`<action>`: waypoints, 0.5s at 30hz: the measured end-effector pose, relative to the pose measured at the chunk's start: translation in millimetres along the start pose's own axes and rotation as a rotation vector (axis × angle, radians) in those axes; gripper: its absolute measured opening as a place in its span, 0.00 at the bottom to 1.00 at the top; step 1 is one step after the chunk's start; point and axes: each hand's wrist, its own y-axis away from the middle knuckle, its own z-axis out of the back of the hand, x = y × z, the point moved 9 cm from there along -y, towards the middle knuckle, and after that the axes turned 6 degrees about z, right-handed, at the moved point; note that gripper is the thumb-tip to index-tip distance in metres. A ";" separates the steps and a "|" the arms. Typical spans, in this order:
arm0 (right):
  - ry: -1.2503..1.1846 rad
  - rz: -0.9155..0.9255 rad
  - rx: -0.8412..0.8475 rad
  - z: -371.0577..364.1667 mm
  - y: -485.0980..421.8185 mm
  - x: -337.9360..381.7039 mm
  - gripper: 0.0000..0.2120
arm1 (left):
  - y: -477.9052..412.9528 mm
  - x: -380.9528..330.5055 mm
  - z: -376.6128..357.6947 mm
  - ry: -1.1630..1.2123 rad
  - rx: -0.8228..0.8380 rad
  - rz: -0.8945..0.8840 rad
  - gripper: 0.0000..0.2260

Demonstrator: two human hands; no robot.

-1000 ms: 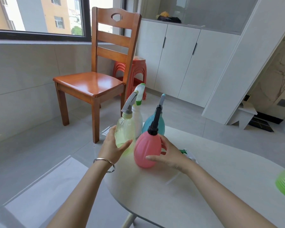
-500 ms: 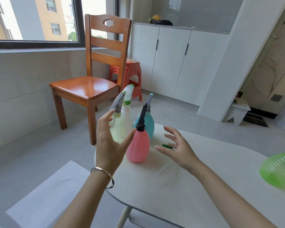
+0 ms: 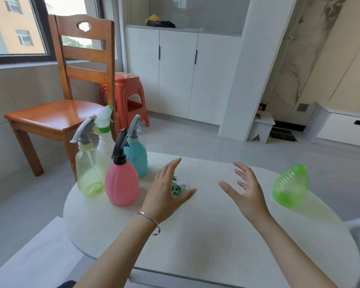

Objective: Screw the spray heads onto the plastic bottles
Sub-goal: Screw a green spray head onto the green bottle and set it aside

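Green bottle [image 3: 290,187], ribbed and headless, sits right of the right hand [image 3: 245,190]; a loose spray head [image 3: 176,189] lies just past the left hand [image 3: 164,194], partly hidden by it. Both hands hover apart, fingers spread, gripping nothing, likely poised to fetch one part each. Four capped bottles [image 3: 122,183] stand grouped left of the left hand, seemingly finished.

Four bottles stand upright, close together, at the bench's [image 3: 195,235] left end, each with a spray head on: pink bottle [image 3: 122,183], pale yellow bottle [image 3: 89,169], white bottle [image 3: 104,143], teal bottle [image 3: 136,159]. A green-and-white spray head [image 3: 177,188], only partly visible, lies nearby. The green ribbed bottle [image 3: 290,187], its neck bare, is well apart at the right.
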 end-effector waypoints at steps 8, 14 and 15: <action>0.294 0.189 -0.332 99.3 -8.4 -14.3 0.31 | -10.2 -16.1 -86.0 -0.163 0.184 0.012 0.40; 0.436 0.153 -0.540 169.2 -18.2 -43.5 0.42 | -15.8 -25.8 -114.5 -0.195 0.200 -0.017 0.39; 0.410 0.098 -0.548 176.7 -18.5 -56.4 0.44 | -15.8 -26.6 -117.1 -0.195 0.203 -0.019 0.39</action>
